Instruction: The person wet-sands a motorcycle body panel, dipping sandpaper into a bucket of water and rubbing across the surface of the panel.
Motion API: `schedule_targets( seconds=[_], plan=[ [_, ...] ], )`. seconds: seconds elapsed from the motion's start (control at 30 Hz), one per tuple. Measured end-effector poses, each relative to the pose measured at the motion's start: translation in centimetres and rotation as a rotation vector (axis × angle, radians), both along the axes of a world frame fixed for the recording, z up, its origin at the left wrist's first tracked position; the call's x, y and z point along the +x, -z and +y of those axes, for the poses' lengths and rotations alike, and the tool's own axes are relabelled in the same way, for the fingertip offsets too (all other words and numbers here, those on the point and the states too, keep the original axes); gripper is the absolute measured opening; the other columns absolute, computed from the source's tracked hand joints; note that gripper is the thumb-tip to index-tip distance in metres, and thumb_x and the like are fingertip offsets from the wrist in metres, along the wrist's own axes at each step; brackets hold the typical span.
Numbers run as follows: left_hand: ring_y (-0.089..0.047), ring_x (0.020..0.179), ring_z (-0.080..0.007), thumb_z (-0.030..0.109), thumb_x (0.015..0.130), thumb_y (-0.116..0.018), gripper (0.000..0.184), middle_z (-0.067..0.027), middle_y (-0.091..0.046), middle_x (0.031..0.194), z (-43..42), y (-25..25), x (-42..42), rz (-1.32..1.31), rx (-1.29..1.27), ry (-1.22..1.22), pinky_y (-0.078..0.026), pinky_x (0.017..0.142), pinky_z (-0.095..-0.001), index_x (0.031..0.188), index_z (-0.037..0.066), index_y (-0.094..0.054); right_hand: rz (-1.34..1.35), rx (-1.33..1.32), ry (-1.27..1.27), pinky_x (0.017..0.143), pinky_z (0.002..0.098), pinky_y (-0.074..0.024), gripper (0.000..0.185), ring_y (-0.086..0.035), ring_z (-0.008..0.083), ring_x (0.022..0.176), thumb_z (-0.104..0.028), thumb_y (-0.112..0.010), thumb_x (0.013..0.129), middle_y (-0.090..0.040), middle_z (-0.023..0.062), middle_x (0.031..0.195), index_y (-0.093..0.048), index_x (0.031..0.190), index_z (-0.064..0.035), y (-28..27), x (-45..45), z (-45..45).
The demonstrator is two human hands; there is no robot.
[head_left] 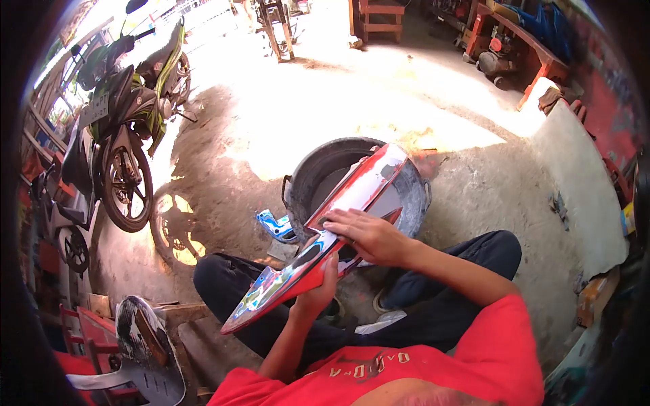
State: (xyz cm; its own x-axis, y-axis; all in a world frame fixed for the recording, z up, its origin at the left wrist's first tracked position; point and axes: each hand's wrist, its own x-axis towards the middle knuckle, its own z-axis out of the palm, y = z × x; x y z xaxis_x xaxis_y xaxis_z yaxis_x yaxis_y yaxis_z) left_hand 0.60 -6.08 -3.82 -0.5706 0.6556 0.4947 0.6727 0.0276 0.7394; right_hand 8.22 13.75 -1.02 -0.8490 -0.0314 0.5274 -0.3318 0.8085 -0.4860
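Observation:
A long motorcycle fairing panel (276, 287), red and white with blue graphics and worn grey patches, lies slanted across my lap. Its far end rests over a round black tub (305, 171). My left hand (317, 291) grips the panel's near half from below, thumb along the edge. Across the panel's middle, my right hand (369, 237) lies flat with its fingers together. A small dark grey patch shows by those fingertips; I cannot tell if it is a loose piece or part of the surface. Cloudy grey water (335, 177) shows in the tub.
Left of the tub, a smaller blue-and-white part (276, 224) and a flat grey block (283, 251) lie on the concrete floor. Motorcycles (128, 162) stand at left, near a worn chair (145, 338). A large pale panel (579, 189) leans at right; a wooden bench (535, 47) stands behind.

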Motion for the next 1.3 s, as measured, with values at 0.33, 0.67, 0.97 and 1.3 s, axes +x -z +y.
schedule_targets(
  seconds=[0.33,0.67,0.97,1.3],
  plan=[
    [-0.059,0.115,-0.0349,0.002,0.087,-0.069,0.031,-0.0232,-0.056,0.125,0.5,0.0,-0.4,0.004,0.143,0.048,-0.047,0.097,-0.0414,0.116,-0.004,-0.06,0.022,0.066,-0.015,0.108,0.0449,-0.0425,0.045,-0.055,0.0345,0.127,-0.001,-0.059,0.084,-0.057,0.0247,0.133,-0.056,0.128,0.0041,-1.2,0.2,-1.1],
    [-0.057,0.118,-0.03,0.0,0.089,-0.061,0.021,-0.0209,-0.055,0.131,1.2,1.1,0.7,-0.139,0.212,0.034,-0.043,0.102,-0.0418,0.11,-0.005,-0.064,0.019,-0.023,-0.06,0.107,0.0446,-0.0442,0.041,-0.057,0.0369,0.125,-0.003,-0.057,0.093,-0.059,0.0221,0.132,-0.054,0.134,0.0018,0.1,0.9,-0.8],
    [-0.059,0.116,-0.031,0.002,0.086,-0.069,0.021,-0.0208,-0.061,0.121,1.4,0.8,1.0,-0.14,0.199,-0.039,-0.047,0.098,-0.0408,0.107,-0.001,-0.067,0.092,0.019,-0.006,0.105,0.0435,-0.047,0.045,-0.06,0.0342,0.121,0.002,-0.058,0.084,-0.062,0.0217,0.128,-0.059,0.129,0.0001,0.0,1.1,-1.1],
    [-0.058,0.116,-0.0306,0.002,0.084,-0.073,0.021,-0.0213,-0.058,0.125,1.2,0.3,0.9,-0.061,0.198,-0.059,-0.047,0.096,-0.0398,0.104,0.001,-0.068,0.105,0.022,0.024,0.101,0.0435,-0.0493,0.038,-0.061,0.0359,0.119,0.0,-0.056,0.092,-0.063,0.021,0.127,-0.059,0.13,-0.0015,0.8,0.7,-0.7]
  ],
)
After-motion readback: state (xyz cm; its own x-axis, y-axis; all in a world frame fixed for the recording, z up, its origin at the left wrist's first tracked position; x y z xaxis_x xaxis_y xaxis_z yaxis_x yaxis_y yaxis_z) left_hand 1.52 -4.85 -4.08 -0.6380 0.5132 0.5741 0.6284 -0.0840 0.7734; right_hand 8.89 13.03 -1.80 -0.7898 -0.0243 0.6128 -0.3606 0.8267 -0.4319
